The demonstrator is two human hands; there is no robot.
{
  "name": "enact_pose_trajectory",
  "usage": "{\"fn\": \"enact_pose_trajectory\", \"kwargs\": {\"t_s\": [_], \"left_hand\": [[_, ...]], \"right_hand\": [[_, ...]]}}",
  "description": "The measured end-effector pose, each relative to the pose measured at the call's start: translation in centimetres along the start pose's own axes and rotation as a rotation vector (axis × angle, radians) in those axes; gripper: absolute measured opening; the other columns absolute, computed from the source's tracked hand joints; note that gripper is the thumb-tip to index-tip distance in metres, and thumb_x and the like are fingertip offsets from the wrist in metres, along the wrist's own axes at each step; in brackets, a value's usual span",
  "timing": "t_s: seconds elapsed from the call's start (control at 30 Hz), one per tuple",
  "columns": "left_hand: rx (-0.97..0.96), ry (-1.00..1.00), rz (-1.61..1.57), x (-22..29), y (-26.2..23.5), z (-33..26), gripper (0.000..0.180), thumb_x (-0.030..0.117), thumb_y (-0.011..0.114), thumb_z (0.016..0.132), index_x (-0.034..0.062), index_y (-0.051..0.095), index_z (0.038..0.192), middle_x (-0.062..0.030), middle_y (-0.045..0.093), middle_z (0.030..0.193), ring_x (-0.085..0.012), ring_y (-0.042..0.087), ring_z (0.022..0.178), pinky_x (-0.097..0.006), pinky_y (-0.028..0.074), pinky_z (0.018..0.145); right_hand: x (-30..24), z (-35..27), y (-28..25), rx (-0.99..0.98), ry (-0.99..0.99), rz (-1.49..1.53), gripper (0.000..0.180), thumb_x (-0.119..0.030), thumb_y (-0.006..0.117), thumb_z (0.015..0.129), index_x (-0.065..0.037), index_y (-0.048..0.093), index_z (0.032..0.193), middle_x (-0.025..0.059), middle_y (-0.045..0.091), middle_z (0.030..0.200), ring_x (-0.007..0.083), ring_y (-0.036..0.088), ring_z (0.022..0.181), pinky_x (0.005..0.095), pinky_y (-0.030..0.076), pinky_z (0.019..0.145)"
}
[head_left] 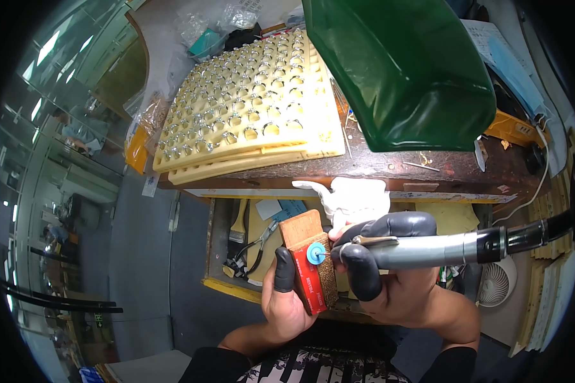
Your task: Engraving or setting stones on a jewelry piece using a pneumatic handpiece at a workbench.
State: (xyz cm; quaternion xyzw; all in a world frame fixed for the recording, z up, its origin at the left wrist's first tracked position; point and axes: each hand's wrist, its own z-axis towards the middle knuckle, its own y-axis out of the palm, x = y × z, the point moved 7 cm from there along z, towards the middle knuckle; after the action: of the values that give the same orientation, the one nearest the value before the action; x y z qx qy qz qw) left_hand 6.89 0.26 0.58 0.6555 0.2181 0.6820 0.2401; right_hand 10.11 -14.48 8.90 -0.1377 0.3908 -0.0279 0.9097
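Note:
My left hand (284,305), with a black finger cot on the thumb, grips a small wooden block (301,230) from its left side. A red strip with print and a rough brown face cover part of the block. My right hand (390,281) is closed around a silver rotary handpiece (431,251), black finger cots on its fingers. At the tool's tip a light blue disc (315,253) sits over the red strip; whether it touches cannot be made out. Just beyond my hands, a white wrapped piece (358,199) juts from the bench edge.
Stacked cream trays (249,159) of several silver rings lie on the dark wooden bench (390,167). A green lamp shade (409,83) overhangs its right side. Below is an open drawer (236,290) with pliers (262,246) and a brush (239,223). A white fan (497,281) stands right.

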Motion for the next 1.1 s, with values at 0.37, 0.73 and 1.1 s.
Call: {"fn": "enact_pose_trajectory", "kwargs": {"t_s": [0.37,0.73,1.1], "left_hand": [[0.027,-0.011,0.022,0.16,0.53,0.13,0.059,0.04,0.028,0.109,-0.0084,0.039,0.141,-0.0223,0.056,0.131,-0.0274,0.059,0.118,-0.041,0.045,0.104],[0.053,-0.014,0.038,0.17,0.53,0.12,0.06,0.04,0.027,0.11,-0.0094,0.04,0.14,-0.0229,0.058,0.125,-0.0277,0.061,0.113,-0.041,0.047,0.102],[0.038,-0.004,0.038,0.02,0.54,0.15,0.059,0.04,0.027,0.11,-0.0089,0.04,0.14,-0.0227,0.058,0.127,-0.0275,0.06,0.114,-0.041,0.047,0.102]], "right_hand": [[0.12,-0.13,0.07,-0.007,-0.001,0.025,0.014,-0.007,0.061,0.093,0.001,0.064,0.082,0.0096,0.067,0.079,0.0248,0.072,0.084,0.0414,0.058,0.084],[-0.06,-0.03,-0.08,0.01,-0.029,-0.041,0.017,-0.008,0.06,0.095,0.001,0.064,0.081,0.0093,0.067,0.076,0.0235,0.07,0.078,0.0399,0.058,0.079],[0.12,-0.14,-0.22,0.023,-0.026,-0.011,0.018,-0.009,0.06,0.096,0.002,0.063,0.082,0.0094,0.066,0.075,0.0226,0.07,0.076,0.0391,0.058,0.079]]}}
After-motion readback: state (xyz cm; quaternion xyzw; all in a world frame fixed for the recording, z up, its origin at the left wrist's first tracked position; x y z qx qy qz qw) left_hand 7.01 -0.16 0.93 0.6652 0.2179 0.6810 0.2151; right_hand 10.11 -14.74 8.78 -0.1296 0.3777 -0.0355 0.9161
